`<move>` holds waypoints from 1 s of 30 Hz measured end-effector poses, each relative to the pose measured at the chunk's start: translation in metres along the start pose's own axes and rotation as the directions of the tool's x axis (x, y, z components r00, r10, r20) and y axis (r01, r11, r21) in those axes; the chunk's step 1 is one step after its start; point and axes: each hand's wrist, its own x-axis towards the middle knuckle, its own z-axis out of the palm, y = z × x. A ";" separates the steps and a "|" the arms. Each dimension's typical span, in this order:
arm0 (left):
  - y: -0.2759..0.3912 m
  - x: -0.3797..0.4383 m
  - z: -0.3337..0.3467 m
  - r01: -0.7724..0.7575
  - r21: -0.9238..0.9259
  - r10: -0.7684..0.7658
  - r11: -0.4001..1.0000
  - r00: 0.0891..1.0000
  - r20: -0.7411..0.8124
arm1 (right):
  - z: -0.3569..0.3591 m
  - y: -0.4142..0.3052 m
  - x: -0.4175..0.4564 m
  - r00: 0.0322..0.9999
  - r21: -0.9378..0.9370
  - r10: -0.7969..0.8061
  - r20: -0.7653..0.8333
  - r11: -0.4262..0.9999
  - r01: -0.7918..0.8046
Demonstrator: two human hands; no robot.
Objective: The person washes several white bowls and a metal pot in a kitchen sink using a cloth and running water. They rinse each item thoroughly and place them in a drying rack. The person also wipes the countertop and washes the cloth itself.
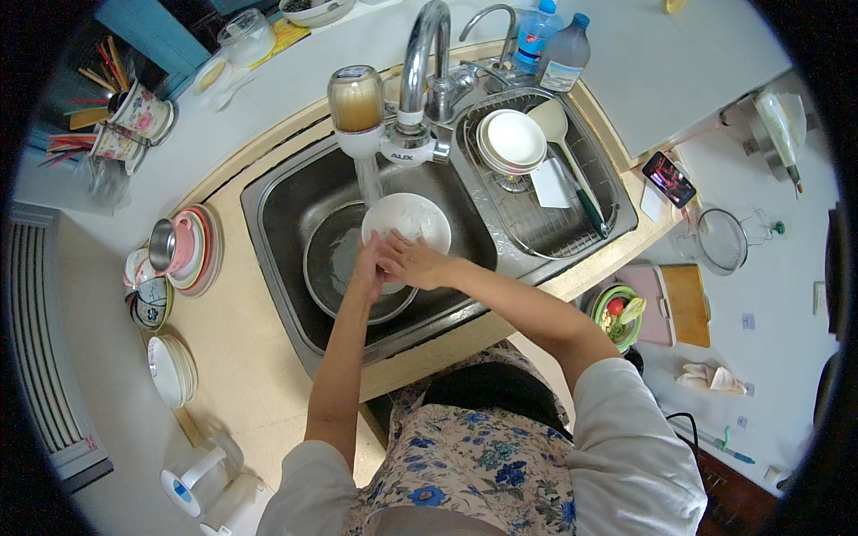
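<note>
A white bowl (423, 216) tilts above a round metal basin (312, 285) in the left sink bowl. My left hand (369, 267) grips its near-left rim. Partly over the left hand lies my right hand (417, 263), its fingers reaching across the near rim onto the bowl's wet inside. Whether the right hand also grips is hidden. A stream of water (368, 177) runs from the faucet filter (360, 110) beside the bowl's far-left edge. Some water stands in the basin beneath my hands.
Right of the sink bowl, a wire drying rack (529, 231) holds stacked white bowls (515, 137), a spatula (551, 120) and a green-handled knife (590, 211). Stacked plates (213, 251) and white dishes (175, 372) line the left counter. A chrome faucet (419, 47) arches over the sink.
</note>
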 end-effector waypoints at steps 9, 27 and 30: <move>0.029 -0.043 0.048 0.050 0.120 -0.065 0.991 0.990 0.128 | -0.038 0.001 -0.088 0.960 0.040 0.062 -0.273 0.998 -0.053; 0.017 -0.040 0.064 -0.015 0.127 -0.016 0.992 0.970 0.245 | -0.086 0.073 -0.186 0.450 0.867 0.753 -0.481 0.484 0.117; 0.011 -0.041 0.044 -0.046 0.168 0.014 0.985 0.982 0.187 | -0.082 0.081 -0.192 0.450 0.772 0.702 -0.553 0.634 -0.040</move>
